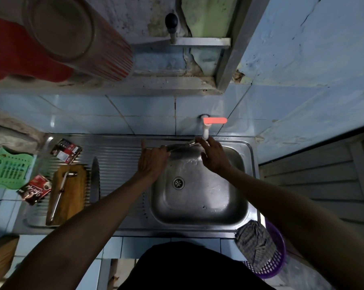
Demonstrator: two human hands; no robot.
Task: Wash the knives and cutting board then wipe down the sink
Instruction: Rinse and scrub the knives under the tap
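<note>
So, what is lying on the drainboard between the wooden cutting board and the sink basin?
In the head view, a long knife lies on the ribbed drainboard, just right of the cutting board. Between it and the sink basin passes the person's left forearm.

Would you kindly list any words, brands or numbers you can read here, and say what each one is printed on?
Red sachet beside the cutting board: white script lettering, upside down and too blurred to read.
Dark red-and-white packet on the drainboard: print too small to read.
Nothing else visible carries text.
</note>
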